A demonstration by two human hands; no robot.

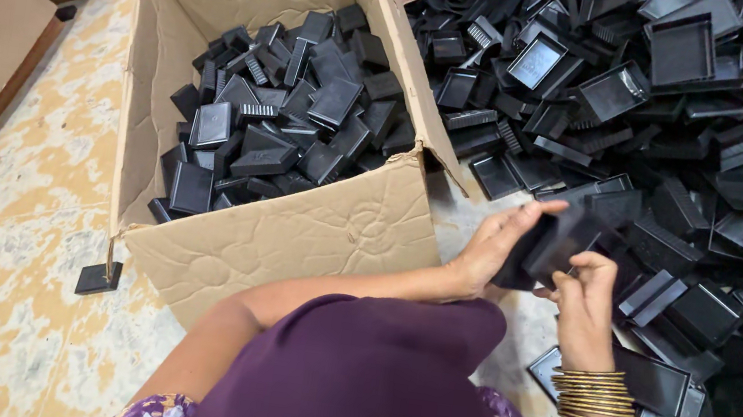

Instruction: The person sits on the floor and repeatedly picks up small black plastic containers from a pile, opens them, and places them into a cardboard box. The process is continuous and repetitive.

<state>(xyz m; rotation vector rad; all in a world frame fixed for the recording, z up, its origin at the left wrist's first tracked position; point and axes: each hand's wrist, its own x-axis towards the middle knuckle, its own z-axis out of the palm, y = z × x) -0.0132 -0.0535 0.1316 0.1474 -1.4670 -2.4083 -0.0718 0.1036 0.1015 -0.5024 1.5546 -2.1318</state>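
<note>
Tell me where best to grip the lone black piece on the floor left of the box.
Likely by its two short side walls, coming straight down from above. The black piece lies flat on the floor beside the box, apart from the heap, with open room around it, so fingers can probably pinch across it unhindered.

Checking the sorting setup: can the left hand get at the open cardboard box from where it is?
Probably yes. The left hand is just right of the cardboard box, whose top is open, though both hands now grip a black tray.
</note>
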